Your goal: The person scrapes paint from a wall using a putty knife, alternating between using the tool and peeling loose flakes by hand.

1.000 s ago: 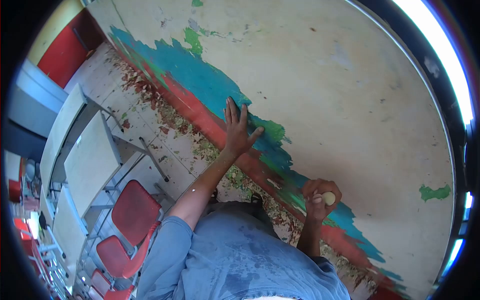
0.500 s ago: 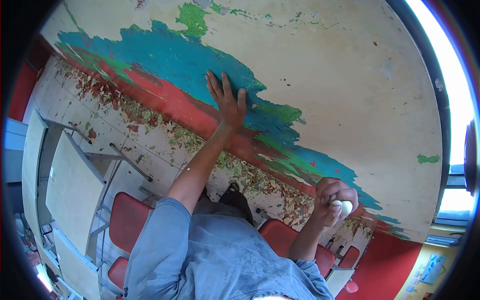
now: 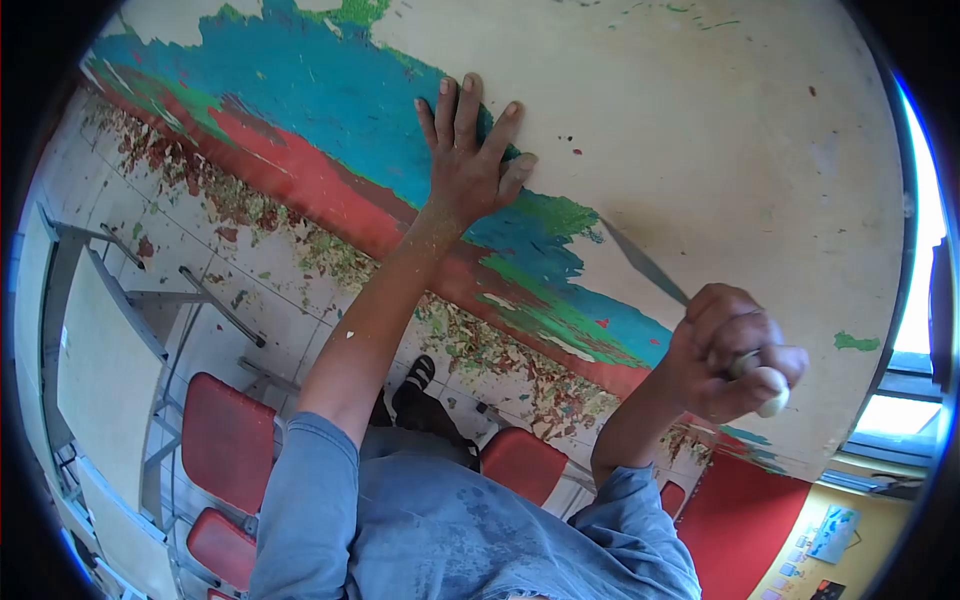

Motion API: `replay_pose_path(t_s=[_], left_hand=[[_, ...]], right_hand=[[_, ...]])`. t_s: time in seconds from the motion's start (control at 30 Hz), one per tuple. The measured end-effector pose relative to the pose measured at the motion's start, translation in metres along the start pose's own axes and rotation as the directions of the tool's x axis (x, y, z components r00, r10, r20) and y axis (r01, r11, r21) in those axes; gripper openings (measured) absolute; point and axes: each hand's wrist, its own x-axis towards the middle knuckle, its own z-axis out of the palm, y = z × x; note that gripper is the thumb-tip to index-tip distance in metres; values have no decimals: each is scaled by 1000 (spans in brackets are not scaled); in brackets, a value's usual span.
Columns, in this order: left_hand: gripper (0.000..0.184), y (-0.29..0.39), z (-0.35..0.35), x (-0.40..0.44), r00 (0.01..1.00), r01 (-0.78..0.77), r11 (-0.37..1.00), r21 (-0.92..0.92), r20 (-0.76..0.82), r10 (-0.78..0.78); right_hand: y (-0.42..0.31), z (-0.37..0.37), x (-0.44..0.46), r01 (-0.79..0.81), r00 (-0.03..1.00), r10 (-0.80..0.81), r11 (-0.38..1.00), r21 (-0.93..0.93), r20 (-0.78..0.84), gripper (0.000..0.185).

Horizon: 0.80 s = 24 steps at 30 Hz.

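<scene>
My left hand (image 3: 472,160) lies flat on the wall with its fingers spread, over the border between the teal paint (image 3: 300,90) and the cream surface (image 3: 660,130). Lower right, my right hand (image 3: 735,352) is wrapped round the pale rounded handle of a scraper (image 3: 648,268). Its thin grey blade points up and left, the tip at the edge of the green paint (image 3: 560,215) beside the cream area. A red band (image 3: 310,180) with ragged edges runs below the teal.
Paint flakes (image 3: 490,350) litter the tiled floor along the wall's foot. Pale desks (image 3: 110,370) and red chairs (image 3: 228,440) stand at the left, with another red chair (image 3: 522,466) behind my body. A window (image 3: 905,400) is at the right.
The view has shifted and turned. My left hand has moved up to the teal paint's upper edge. My right hand has moved right, and the scraper's blade now shows against the wall.
</scene>
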Motion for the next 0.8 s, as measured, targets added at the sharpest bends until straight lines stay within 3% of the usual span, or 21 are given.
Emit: replay_pose_path(t_s=[0.07,0.17,0.2,0.3,0.33,0.4,0.47,0.53,0.6,0.67,0.8], left_hand=[[48,-2,7,-5,998,4,1000,8,-60,-4],[48,-3,11,-7,995,10,1000,13,-104,-9],[48,-3,11,-7,994,12,1000,14,-110,-10],[48,-4,11,-7,993,7,1000,19,-122,-5],[47,-3,12,-8,992,16,1000,13,-123,-14],[47,-3,12,-8,992,27,1000,-2,-127,-27],[47,-4,14,-7,990,13,1000,4,-141,-12],[48,-4,12,-9,990,18,1000,8,-139,-17],[48,-3,12,-8,991,24,1000,-1,-134,-24],[48,-5,13,-5,989,7,1000,4,-148,-6],[47,-3,13,-8,989,20,1000,-9,-147,-21]], right_hand=[[1,-3,9,28,999,-27,1000,-10,47,25],[15,6,-4,-8,996,-10,978,-206,-85,35],[25,6,-3,-10,1000,9,999,37,16,30],[13,0,-1,111,989,-93,981,162,-116,29],[14,-4,-3,88,995,-84,992,93,-53,25],[13,8,-8,66,996,-79,947,-314,-30,25],[10,6,-8,179,966,-240,891,-416,-98,23],[14,8,-13,111,978,-175,896,-430,-113,23],[11,6,-15,123,980,-175,902,-414,-91,23],[12,1,-11,233,967,-253,913,-336,-17,24],[16,0,-16,217,974,-226,925,-311,6,20]])
